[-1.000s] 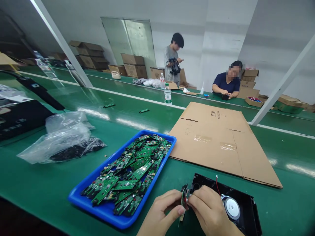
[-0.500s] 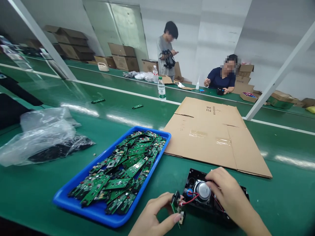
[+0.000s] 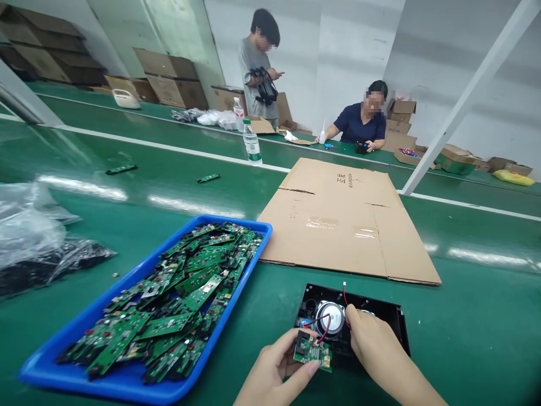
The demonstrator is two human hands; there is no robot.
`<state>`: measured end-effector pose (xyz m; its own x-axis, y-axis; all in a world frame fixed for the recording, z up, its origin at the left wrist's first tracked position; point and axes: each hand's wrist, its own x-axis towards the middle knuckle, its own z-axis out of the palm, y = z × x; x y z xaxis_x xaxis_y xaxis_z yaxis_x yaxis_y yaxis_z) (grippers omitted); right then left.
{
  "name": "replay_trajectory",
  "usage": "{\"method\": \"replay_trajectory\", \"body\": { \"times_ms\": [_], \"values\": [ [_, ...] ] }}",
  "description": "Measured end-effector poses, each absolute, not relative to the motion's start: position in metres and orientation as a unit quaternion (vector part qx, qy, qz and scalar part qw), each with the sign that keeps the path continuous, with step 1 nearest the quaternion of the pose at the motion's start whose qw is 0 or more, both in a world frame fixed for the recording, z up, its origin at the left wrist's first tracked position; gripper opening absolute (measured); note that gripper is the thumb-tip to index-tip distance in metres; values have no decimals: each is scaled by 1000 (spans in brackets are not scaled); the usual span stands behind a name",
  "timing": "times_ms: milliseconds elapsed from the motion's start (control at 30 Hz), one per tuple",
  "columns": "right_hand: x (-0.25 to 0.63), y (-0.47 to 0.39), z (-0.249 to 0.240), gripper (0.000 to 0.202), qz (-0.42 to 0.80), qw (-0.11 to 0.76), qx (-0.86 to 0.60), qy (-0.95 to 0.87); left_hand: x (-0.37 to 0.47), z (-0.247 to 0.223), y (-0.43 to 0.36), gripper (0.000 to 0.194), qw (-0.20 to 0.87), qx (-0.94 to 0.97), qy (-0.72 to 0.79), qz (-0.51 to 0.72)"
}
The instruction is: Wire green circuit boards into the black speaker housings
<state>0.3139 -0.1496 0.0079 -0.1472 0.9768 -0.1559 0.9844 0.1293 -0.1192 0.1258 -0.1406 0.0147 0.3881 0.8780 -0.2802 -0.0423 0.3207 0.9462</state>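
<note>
Reaches in bare-handed from the bottom edge. Holds the left hand (image 3: 285,363) low and closed in a pinch, with the fingers (image 3: 284,341) bent above and the thumb (image 3: 301,376) stretched out below, pointing right. Shows the left wrist (image 3: 256,392) just above the edge. Stretches the right forearm (image 3: 412,380) up and leftward from right of the middle. Holds the right hand (image 3: 367,334) near the left, apart and slightly higher, back upward. Curls the right fingers (image 3: 353,317) downward and leftward, with tips partly hidden; impossible to tell how tightly closed.
</note>
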Motion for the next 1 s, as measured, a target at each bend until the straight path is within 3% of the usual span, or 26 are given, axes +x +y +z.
{"method": "replay_trajectory", "body": {
  "times_ms": [133, 333, 600, 700, 867, 1000],
  "values": [
    [324, -151, 17, 15, -314, -168, 635, 686, 131, 16, -137, 27, 648, 550, 431, 302],
    [337, -154, 13, 29, -536, -351, 533, 552, 137, 18, -134, 25, 635, 557, 441, 304],
    [328, -153, -4, 29, -483, -451, 545, 515, 141, 17, -132, 29, 623, 566, 464, 276],
    [324, -155, -4, 24, -497, -452, 568, 476, 142, 16, -131, 29, 622, 568, 463, 275],
    [320, -161, -2, 18, -313, -428, 601, 598, 143, 14, -131, 29, 611, 574, 467, 280],
    [322, -161, 1, 21, -298, -423, 571, 637, 143, 14, -131, 30, 612, 572, 472, 275]
  ]
}}
